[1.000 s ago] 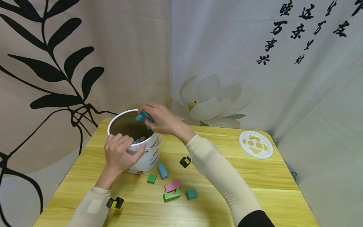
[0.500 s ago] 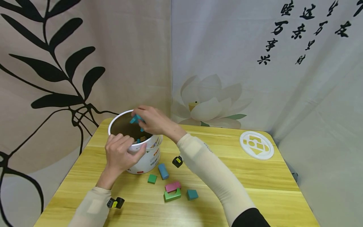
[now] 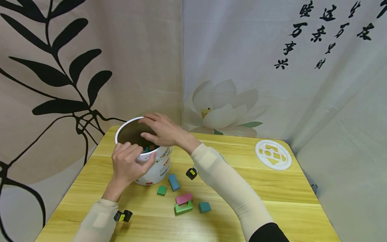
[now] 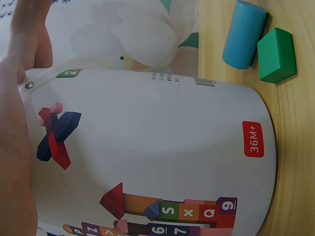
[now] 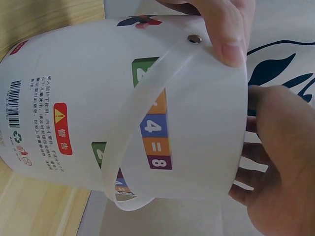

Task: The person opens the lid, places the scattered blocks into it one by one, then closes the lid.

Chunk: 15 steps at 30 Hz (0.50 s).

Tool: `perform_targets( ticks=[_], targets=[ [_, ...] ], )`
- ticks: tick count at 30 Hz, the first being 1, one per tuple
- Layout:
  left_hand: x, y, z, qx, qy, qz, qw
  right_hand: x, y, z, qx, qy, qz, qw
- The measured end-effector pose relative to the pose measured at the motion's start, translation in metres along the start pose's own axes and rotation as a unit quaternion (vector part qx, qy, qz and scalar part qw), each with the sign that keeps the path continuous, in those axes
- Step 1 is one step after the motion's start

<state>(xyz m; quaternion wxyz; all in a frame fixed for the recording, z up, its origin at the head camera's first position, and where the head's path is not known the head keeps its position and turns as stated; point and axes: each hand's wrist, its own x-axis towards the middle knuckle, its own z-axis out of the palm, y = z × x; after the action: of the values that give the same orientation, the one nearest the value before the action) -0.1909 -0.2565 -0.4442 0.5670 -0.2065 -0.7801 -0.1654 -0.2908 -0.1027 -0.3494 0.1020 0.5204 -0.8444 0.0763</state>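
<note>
A white printed bucket (image 3: pixel 155 171) stands on the wooden table, a few coloured blocks (image 3: pixel 148 148) visible low inside it. My left hand (image 3: pixel 128 161) grips the near rim, its thumb outside on the wall, as the right wrist view also shows. Over the bucket's mouth, my right hand (image 3: pixel 163 131) reaches across the right side of the rim with fingers extended and nothing between them. In the right wrist view the fingertips of this hand (image 5: pixel 290 157) go behind the rim and are partly hidden. A pale handle (image 5: pixel 128 128) hangs down the bucket's side.
In front of the bucket lie a blue cylinder (image 3: pixel 173 182), a small green block (image 3: pixel 161 190), a pink block (image 3: pixel 184 198), a green arch block (image 3: pixel 183 209) and a teal block (image 3: pixel 205 207). A white disc with cut-out shapes (image 3: pixel 273 154) lies at the back right.
My right hand moved left over the bucket carrying blue blocks, then let them go; they are gone from its fingers, which have spread. The left hand stayed on the rim.
</note>
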Motion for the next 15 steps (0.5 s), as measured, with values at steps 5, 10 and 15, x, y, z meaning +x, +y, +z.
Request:
perform_targets(
  ticks=[5, 10, 15],
  targets=[
    [0.0, 0.0, 0.0, 0.0, 0.0, 0.0, 1.0, -0.004, 0.001, 0.002, -0.015, 0.004, 0.008, 1.0],
    [0.001, 0.0, 0.0, 0.0, 0.006, 0.001, 1.0, -0.011, 0.002, 0.002, 0.004, 0.005, 0.029, 1.0],
    [0.001, 0.0, 0.0, -0.002, 0.011, 0.003, 0.9999, -0.02, 0.003, 0.002, 0.03, 0.007, 0.043, 0.999]
  ],
)
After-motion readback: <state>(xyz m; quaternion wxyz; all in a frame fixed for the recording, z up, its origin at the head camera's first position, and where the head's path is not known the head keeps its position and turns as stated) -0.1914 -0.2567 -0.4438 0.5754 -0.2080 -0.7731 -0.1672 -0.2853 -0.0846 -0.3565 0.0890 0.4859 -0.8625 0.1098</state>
